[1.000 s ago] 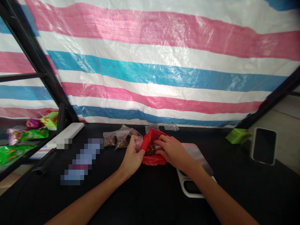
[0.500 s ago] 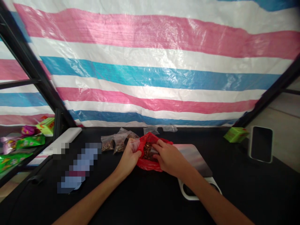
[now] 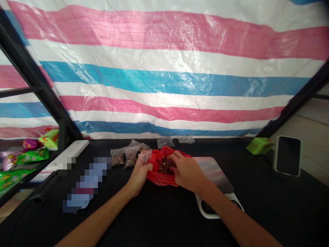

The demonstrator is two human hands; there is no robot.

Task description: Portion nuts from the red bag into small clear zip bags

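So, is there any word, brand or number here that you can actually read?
Nothing can be read clearly.
Green snack packets on the shelf: printing too small and blurred.
Yellow-green box on the shelf: too small to read.
Green box on the table: markings too small to read.
Long object on the table: pixelated, unreadable.

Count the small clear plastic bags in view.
6; others may be hidden under the hands. Two filled bags sit left of the red bag, a third bag behind them, two flatter bags at the table's back, and a sixth bag in the left hand.
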